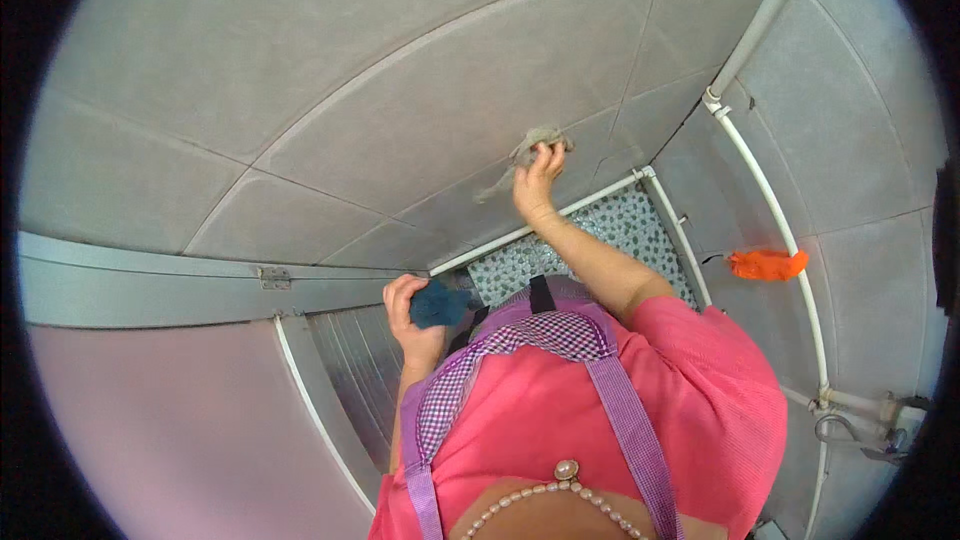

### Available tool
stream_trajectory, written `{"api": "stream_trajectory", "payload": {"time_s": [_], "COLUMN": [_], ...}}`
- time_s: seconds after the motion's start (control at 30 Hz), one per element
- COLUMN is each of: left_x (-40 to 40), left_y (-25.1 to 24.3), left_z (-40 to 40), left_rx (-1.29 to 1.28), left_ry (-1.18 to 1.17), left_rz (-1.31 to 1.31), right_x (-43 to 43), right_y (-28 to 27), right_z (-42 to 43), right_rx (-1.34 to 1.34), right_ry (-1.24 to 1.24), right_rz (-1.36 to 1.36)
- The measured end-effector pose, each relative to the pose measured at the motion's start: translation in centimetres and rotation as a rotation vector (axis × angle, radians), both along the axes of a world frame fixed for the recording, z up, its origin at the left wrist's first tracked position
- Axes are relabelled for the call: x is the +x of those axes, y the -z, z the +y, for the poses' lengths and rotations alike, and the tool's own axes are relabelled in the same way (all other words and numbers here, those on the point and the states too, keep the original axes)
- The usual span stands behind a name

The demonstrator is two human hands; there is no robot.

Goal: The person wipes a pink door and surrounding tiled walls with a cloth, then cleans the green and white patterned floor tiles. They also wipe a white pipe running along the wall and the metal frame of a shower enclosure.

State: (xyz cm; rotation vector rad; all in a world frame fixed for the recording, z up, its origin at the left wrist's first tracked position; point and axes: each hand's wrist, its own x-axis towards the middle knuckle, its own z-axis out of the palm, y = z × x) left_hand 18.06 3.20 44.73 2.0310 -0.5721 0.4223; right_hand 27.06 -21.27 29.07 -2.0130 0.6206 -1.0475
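Note:
My right hand (538, 178) presses a crumpled grey-beige cloth (541, 141) against the grey tiled wall (465, 97). One end of that cloth trails down to the left along the tiles. Lower and to the left, my left hand (409, 311) grips a dark blue cloth or sponge (439, 305), held beside the purple checked apron (517, 334) at my waist. Which of the two it is, I cannot tell.
White pipes (776, 202) run along the wall at right, with an orange bag or cloth (769, 265) on one. A metal tap (840, 427) is at lower right. Below lies a green-and-white pebble-patterned floor (615, 229). At left stands a pink door panel (172, 420) near a hinge (274, 278).

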Motion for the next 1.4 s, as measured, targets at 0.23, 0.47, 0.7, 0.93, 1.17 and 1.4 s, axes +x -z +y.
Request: {"api": "stream_trajectory", "payload": {"time_s": [0.23, 0.47, 0.7, 0.93, 1.17, 1.4], "left_x": [0.0, -0.4, 1.6, -0.9, -4.0, -5.4], "left_y": [-0.5, 1.1, -1.5, -1.5, 0.2, 0.1], "left_z": [-2.5, -4.6, -8.6, -8.1, -6.0, -5.7], "left_rx": [0.035, -0.042, 0.144, 0.252, 0.218, 0.306], "left_ry": [0.096, 0.049, 0.130, 0.003, -0.135, 0.036], "left_rz": [0.019, 0.110, -0.023, -0.028, 0.034, 0.026], "right_x": [-1.2, 0.5, 1.1, -0.9, 0.0, 1.1], "right_y": [-4.6, -3.3, 2.3, 2.5, -1.0, 1.1], "right_z": [-17.9, -20.5, -7.5, -24.2, -21.1, -2.4], "right_rx": [0.361, 1.283, 2.057, 1.403, 1.389, 2.195], "right_ry": [0.318, 0.552, -0.168, 0.375, 0.488, -0.153], "right_rz": [-0.057, -0.155, -0.282, -0.114, -0.255, -0.280]}}
